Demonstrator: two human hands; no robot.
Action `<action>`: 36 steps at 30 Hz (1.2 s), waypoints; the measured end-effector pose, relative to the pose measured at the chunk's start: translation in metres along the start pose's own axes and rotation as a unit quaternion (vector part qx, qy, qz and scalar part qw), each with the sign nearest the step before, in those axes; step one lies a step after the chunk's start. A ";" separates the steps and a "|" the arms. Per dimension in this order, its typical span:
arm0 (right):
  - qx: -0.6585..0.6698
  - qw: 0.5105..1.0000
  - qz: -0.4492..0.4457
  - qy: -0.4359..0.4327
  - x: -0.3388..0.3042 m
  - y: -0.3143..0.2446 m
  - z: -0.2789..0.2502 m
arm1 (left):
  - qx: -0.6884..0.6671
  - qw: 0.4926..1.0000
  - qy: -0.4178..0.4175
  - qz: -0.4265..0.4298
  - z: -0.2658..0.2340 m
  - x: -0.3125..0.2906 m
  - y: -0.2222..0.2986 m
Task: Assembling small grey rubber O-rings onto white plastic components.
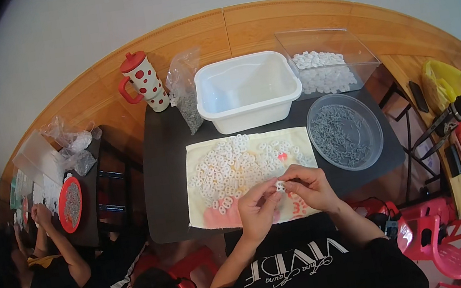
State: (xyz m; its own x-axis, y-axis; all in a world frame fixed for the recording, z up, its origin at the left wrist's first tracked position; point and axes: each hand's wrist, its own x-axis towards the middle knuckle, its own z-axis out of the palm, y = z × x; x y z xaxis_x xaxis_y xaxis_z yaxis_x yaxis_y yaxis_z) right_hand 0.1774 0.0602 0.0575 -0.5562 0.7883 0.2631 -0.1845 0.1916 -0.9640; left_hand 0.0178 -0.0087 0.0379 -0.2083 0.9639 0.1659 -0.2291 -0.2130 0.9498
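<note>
Between the fingertips of both hands, over the near edge of a cream cloth [195, 194], is a small white plastic piece [280, 186] with dark openings. My left hand [258, 206] pinches it from the left, and my right hand [312, 189] grips it from the right with thumb and forefinger. Many similar white pieces [220, 172] with holes lie spread over the cloth, mostly left of my hands. Right of the cloth, a round clear dish [377, 137] holds a heap of small grey parts [339, 133], too fine to make out.
Behind the cloth stand a white basin [250, 114], a bag of grey bits [188, 102] and a spotted tumbler [144, 82]. A clear bin [347, 46] of white pieces is at the far right. People sit at neighbouring tables, one by a red tray [64, 219].
</note>
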 end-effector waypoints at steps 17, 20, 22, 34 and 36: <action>-0.396 0.900 -0.183 -0.020 0.004 0.032 0.000 | 0.433 0.889 -0.012 0.153 0.000 0.021 -0.013; -0.439 0.869 -0.225 -0.030 0.003 0.034 0.000 | 0.422 0.891 -0.053 0.157 -0.010 0.021 -0.011; -0.448 0.860 -0.239 -0.050 0.002 0.037 0.002 | 0.412 0.896 -0.083 0.143 -0.019 0.022 -0.010; -0.426 0.874 -0.217 -0.091 0.006 0.036 -0.004 | 0.460 0.867 -0.103 0.162 -0.017 0.025 -0.012; -0.420 0.878 -0.206 -0.101 0.007 0.036 -0.006 | 0.465 0.860 -0.097 0.187 -0.015 0.025 -0.016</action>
State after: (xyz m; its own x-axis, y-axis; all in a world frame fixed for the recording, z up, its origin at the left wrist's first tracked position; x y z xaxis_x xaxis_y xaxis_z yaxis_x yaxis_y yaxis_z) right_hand 0.1722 0.0760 0.0246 -0.7303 0.4480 0.5158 0.2130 0.8667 -0.4512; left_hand 0.0016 0.0163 0.0231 0.0803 0.8833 0.4620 0.6974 -0.3809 0.6071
